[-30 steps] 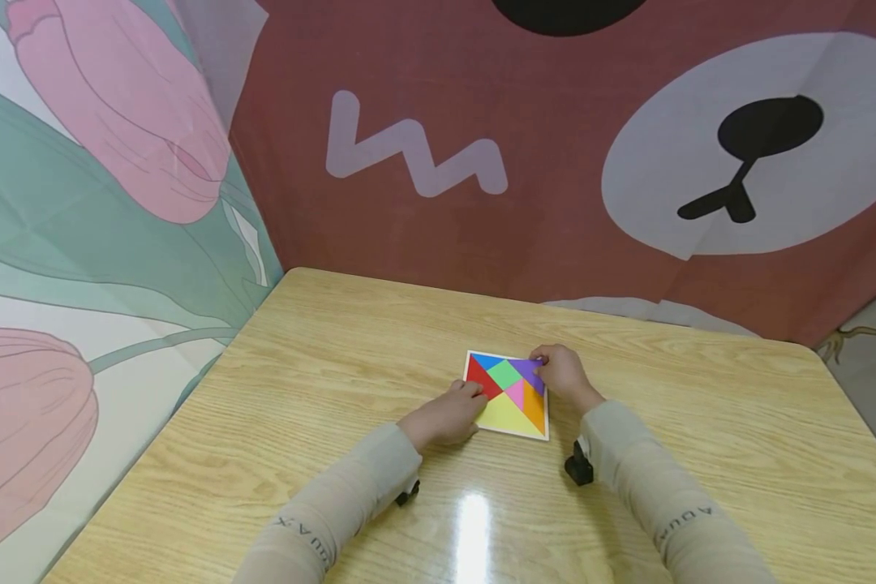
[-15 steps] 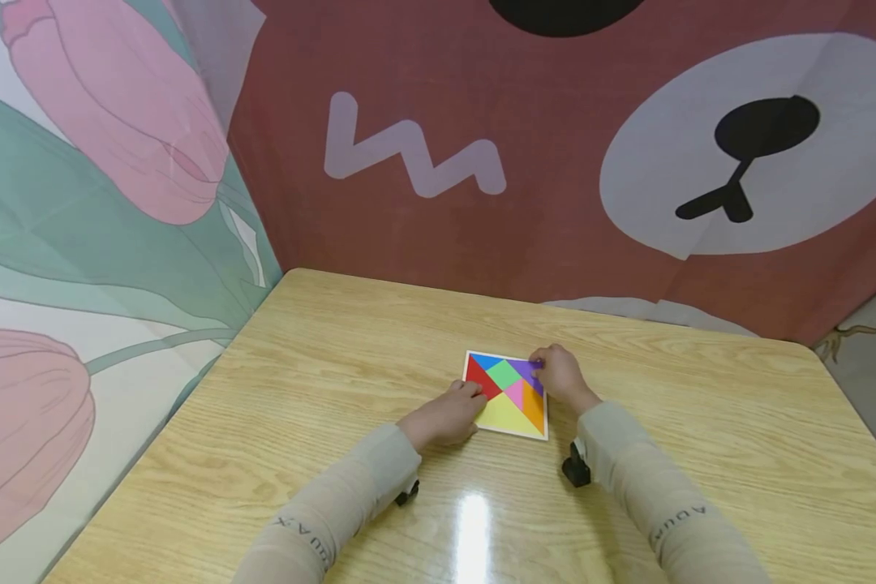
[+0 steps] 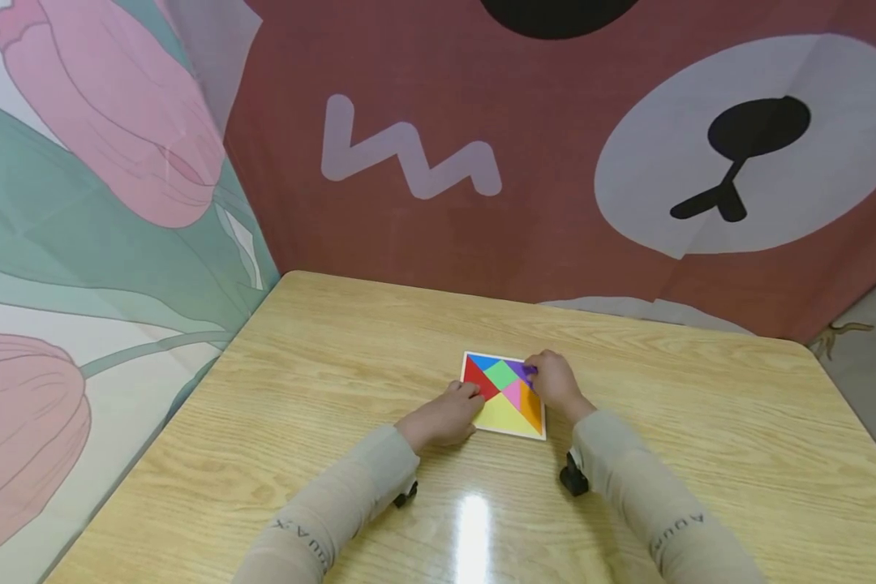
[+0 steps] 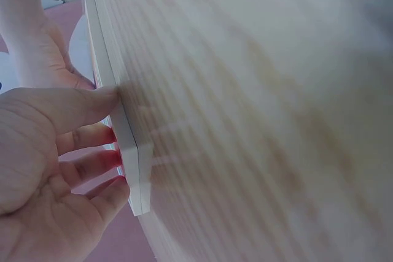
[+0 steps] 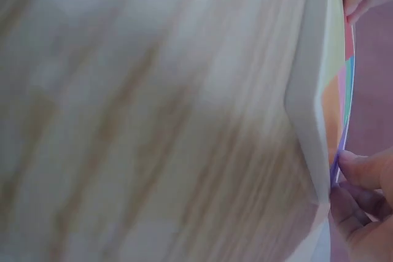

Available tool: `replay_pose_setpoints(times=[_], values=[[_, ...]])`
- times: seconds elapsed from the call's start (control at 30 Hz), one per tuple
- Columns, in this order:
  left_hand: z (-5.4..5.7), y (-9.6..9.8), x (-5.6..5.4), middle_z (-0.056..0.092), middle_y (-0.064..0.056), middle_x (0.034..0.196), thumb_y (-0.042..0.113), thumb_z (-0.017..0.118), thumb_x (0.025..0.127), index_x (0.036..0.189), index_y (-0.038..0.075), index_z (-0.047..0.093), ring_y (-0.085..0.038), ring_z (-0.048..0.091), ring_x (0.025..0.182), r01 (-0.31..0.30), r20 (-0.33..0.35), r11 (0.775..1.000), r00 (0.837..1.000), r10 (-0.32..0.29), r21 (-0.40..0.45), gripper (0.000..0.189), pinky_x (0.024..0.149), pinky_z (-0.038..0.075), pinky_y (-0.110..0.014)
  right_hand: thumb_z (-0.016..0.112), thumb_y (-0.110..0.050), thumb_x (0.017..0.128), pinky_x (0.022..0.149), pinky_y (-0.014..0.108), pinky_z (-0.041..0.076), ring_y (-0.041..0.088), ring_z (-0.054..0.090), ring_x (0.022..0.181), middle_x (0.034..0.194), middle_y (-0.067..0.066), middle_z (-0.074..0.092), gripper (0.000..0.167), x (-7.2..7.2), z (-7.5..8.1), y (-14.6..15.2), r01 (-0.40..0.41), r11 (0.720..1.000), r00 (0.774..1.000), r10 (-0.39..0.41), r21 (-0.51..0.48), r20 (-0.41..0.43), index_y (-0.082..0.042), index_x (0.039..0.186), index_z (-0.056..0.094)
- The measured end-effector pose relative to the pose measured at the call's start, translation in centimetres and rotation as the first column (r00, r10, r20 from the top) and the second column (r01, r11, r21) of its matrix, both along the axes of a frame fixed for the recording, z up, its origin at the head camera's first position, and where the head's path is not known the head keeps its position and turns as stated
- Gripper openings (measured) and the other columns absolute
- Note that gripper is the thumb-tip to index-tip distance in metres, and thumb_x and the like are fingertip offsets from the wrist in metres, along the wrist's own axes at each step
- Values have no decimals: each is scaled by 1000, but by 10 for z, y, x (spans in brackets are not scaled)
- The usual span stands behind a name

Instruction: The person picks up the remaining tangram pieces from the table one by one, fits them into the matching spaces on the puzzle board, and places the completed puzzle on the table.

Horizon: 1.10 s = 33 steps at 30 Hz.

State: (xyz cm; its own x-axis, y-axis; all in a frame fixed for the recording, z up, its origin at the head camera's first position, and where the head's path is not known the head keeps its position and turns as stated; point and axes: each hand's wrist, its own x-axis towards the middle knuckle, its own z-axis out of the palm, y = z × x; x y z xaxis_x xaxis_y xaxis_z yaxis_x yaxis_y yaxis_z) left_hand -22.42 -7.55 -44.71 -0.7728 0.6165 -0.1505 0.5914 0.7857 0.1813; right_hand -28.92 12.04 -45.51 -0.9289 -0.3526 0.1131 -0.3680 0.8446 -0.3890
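A square tangram puzzle (image 3: 507,415) of coloured pieces in a white tray lies on the table. My left hand (image 3: 448,414) holds its left side: in the left wrist view the thumb presses the tray's edge (image 4: 129,142) and the fingertips rest on the red piece. At the far right corner my right hand (image 3: 557,381) has thumb and fingers at the purple triangle (image 3: 517,368), partly covering it. The right wrist view shows the purple piece (image 5: 334,165) pinched between thumb and fingertips at the tray's corner. Green, blue, pink, orange and yellow pieces lie flat beside it.
The wood-grain table (image 3: 321,349) reaches back to a hanging cloth (image 3: 423,235) with a cartoon animal face. At the left hangs a flower-print cloth (image 3: 139,268). Black wrist devices (image 3: 573,475) sit under the sleeves.
My right hand has shifted slightly left and toward me, covering more of the purple triangle. My left hand keeps its hold. The head view has turned very slightly.
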Motion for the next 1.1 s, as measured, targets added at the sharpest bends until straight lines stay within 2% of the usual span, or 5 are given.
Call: replay_pose_setpoints(times=[0.43,0.83,1.0,1.1], values=[[2,0,0,37,-9,126,16,55,82,113,6,50,-24,34,112,-15,9,1000,1000,15,12,33,94,31,-27,62,0,75,73,36,46,27,52,80,86,14,57,21,6,-3,-3,-4,1000,1000,4,20,9,6,95,62],[3,-1,0,39,-9,124,17,57,81,115,6,51,-23,35,111,-10,-3,999,1000,11,53,36,93,31,-26,60,3,75,75,38,45,26,51,80,86,16,54,20,7,-3,0,47,998,997,-44,-43,68,9,94,61],[2,-1,0,39,-9,123,16,58,80,115,6,51,-22,36,110,-25,13,996,1000,24,84,38,93,32,-26,61,-4,75,76,40,43,31,50,84,88,19,53,22,12,-2,1,23,996,997,-17,-91,71,10,92,61],[2,-2,1,40,-8,122,18,58,80,116,5,51,-22,36,110,-31,16,996,999,30,88,39,94,31,-26,61,-9,76,77,42,41,33,48,86,91,21,52,25,16,0,2,8,996,997,-1,-85,82,10,93,60]])
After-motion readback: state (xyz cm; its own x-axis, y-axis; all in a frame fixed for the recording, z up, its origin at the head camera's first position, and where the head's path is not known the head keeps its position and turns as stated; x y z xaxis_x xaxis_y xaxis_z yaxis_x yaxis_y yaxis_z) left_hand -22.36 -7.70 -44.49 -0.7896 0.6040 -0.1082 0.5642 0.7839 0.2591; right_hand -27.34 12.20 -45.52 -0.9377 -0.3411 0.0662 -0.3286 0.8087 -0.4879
